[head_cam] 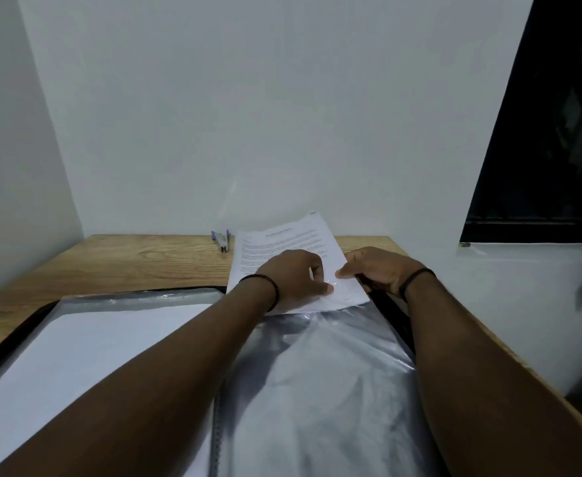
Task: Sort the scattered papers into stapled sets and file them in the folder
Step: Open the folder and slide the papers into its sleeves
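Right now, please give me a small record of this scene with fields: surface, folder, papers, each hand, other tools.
surface: wooden desk against a white wall
folder: open display folder with clear plastic sleeves, lying flat on the desk
papers: printed paper set, near end entering the right-hand sleeve
left hand: left hand holds the set's near end
right hand: right hand pinches the sleeve opening
other tools: stapler at the desk's far edge, untouched

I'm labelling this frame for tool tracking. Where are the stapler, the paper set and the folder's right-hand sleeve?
stapler (222,239): head view, on its body.
paper set (276,246): head view, on the printed upper page.
right-hand sleeve (320,373): head view, on the clear plastic.
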